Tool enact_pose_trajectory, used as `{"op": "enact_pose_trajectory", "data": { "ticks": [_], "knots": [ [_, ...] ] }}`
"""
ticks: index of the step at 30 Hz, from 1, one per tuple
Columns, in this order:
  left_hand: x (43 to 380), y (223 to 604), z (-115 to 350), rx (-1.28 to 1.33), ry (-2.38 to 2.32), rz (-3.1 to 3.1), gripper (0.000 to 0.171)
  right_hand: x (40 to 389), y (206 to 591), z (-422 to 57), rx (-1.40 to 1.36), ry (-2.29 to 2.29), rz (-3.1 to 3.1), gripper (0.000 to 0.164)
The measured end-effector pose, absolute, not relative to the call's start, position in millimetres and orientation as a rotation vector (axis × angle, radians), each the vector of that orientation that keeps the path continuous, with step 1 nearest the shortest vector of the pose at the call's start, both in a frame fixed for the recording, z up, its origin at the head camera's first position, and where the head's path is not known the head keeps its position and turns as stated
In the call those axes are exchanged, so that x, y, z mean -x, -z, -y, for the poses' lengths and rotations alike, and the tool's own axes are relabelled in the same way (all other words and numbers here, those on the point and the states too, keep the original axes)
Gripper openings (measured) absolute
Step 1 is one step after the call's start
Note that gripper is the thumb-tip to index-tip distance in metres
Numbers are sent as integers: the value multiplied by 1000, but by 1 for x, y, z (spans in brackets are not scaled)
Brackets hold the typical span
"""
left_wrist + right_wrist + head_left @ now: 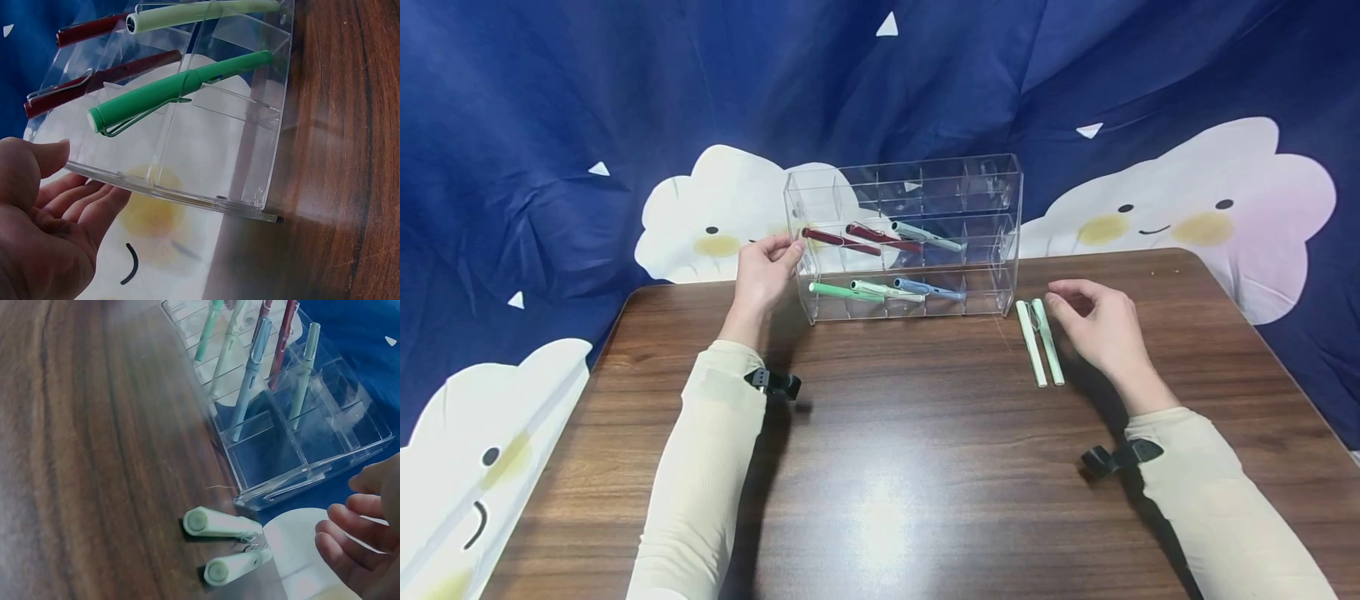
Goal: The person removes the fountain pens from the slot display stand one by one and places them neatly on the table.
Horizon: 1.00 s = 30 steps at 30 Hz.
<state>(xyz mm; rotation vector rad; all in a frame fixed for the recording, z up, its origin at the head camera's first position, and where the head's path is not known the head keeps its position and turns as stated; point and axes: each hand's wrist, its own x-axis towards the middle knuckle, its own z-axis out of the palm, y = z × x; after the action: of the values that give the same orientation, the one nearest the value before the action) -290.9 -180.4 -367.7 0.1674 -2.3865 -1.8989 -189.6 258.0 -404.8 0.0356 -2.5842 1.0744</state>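
My left hand [765, 271] is at the left side of a clear acrylic pen rack [925, 319], with its edge between the thumb and fingers. In the left wrist view, a green pen [150, 94] and a dark red pen [62, 92] lie in the rack near that hand. My right hand [1101, 321] hovers just right of two pale green pens [1032, 343] that lie side by side on the table, clips facing each other. Its fingers are loosely bent and hold nothing.
The rack's middle row carries two dark red pens and a grey-green pen [928, 237]. Below them are the green pen, a pale green pen [887, 291] and a blue pen [929, 290]. A wooden table [925, 450] lies beneath, and a blue curtain [880, 83] with clouds hangs behind.
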Motion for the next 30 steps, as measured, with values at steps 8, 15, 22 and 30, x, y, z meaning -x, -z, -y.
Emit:
{"op": "enact_pose_trajectory", "data": {
  "ticks": [8, 15, 22, 30],
  "knots": [
    [293, 369, 181, -166, 1876, 2407, 40, 193, 396, -249, -77, -1145, 2420, 27],
    [290, 367, 180, -174, 1858, 2420, 41, 198, 384, -241, -210, -1185, 2301, 21],
    [289, 366, 179, -188, 1865, 2406, 40, 205, 367, -230, -315, -1191, 2236, 21],
    [290, 367, 180, -187, 1878, 2397, 39, 208, 367, -216, -346, -1226, 2245, 23]
  ]
}}
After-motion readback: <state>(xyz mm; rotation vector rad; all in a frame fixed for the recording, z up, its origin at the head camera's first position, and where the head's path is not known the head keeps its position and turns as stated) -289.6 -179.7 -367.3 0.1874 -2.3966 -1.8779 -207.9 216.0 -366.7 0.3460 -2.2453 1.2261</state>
